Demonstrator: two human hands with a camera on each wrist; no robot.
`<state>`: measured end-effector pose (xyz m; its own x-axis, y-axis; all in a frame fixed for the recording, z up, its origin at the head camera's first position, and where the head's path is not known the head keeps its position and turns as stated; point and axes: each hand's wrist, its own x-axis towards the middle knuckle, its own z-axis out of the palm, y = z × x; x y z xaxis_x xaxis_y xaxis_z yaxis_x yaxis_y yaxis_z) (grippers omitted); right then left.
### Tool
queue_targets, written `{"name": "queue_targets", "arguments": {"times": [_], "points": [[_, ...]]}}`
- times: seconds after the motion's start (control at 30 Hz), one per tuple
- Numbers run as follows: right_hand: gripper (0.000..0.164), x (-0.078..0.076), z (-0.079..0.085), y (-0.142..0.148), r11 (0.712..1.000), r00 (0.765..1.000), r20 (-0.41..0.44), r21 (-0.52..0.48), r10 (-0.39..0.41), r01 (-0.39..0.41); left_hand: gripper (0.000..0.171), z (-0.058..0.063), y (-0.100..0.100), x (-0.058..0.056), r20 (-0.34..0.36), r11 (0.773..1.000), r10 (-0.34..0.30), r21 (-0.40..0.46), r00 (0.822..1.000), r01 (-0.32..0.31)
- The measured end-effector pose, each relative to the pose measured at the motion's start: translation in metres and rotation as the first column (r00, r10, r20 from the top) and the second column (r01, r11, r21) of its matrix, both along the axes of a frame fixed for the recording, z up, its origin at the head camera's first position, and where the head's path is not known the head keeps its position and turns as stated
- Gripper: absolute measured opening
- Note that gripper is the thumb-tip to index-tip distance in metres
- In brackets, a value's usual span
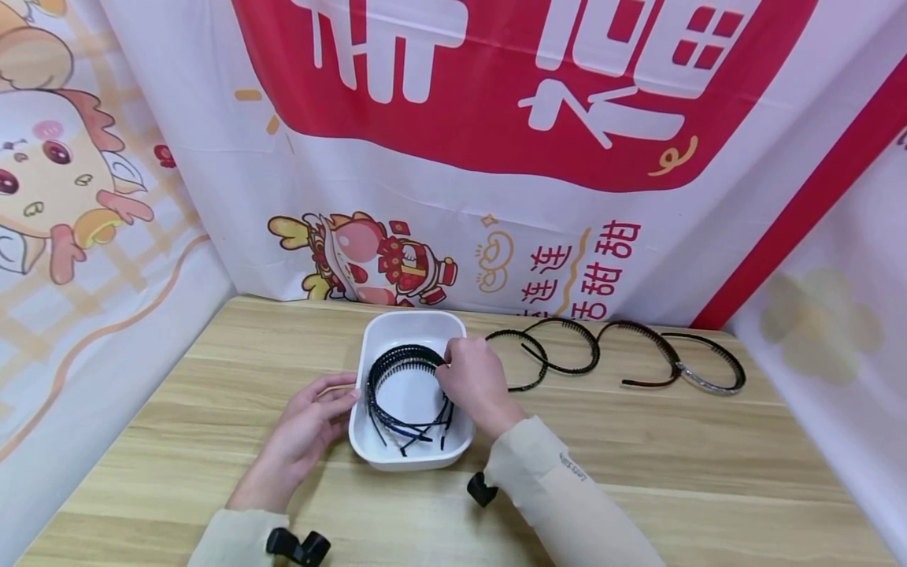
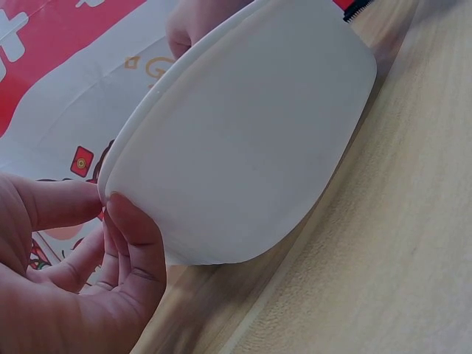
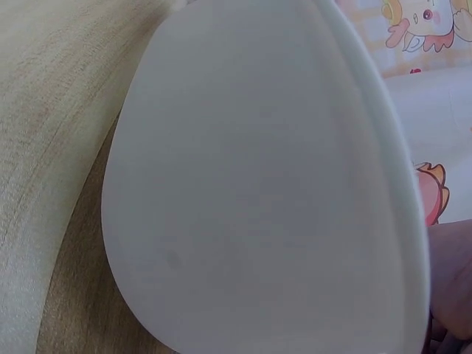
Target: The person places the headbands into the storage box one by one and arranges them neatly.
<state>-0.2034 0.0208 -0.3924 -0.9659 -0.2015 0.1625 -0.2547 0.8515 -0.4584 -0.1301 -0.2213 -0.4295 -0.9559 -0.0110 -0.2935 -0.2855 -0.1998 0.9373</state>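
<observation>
Headbands [image 1: 377, 378], black and nested into a rough ring, sit inside the white box [image 2: 265, 140]. A printed cloth [image 1: 425, 157] hangs behind the wooden table [image 1: 638, 472], where the white box stands between the 2 hands. To its right, 4 loose headbands [image 1: 666, 350] lie in a row, the farthest with a shiny stretch. The left hand [image 1: 312, 429] pinches the left rim between thumb and fingers; the right hand [image 1: 478, 382] reaches over the right rim, its curled fingers pinching the ring's right side, though how many bands they take is hidden. The step in hand looks like settling that ring: brace the white box lightly so it cannot slide, line the arches up, and lift clear of the toothed inner edges, which could snag. Smallest, the band tips [image 1: 404, 451] cross near the front wall and would be better drawn parallel
</observation>
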Motion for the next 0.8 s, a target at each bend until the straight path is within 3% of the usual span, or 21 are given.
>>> {"name": "queue_targets", "arguments": {"times": [0.27,0.5,0.67,0.8], "points": [[0.007,-0.0002,-0.0018,0.0016,0.999,1.000,-0.008,-0.033,-0.002,0.002,0.032,-0.0002,0.0005,-0.0001,0.004,1.000,0.001,0.002,1.000,-0.001],[0.009,-0.0010,-0.0047,0.0032,0.991,0.999,0.010,-0.129,-0.031,0.032,0.032,0.0003,-0.0001,0.0001,0.005,1.000,0.001,0.000,1.000,-0.001],[0.007,-0.0006,-0.0062,0.0048,0.978,0.999,0.008,-0.204,-0.044,0.044,0.036,0.0013,0.0001,0.0001,0.010,1.000,0.004,-0.008,1.000,-0.004],[0.005,0.0009,-0.0082,0.0075,0.949,0.998,0.022,-0.309,-0.053,0.057,0.038,0.0019,0.0002,-0.0002,0.014,1.000,0.007,-0.010,1.000,-0.007]]}}
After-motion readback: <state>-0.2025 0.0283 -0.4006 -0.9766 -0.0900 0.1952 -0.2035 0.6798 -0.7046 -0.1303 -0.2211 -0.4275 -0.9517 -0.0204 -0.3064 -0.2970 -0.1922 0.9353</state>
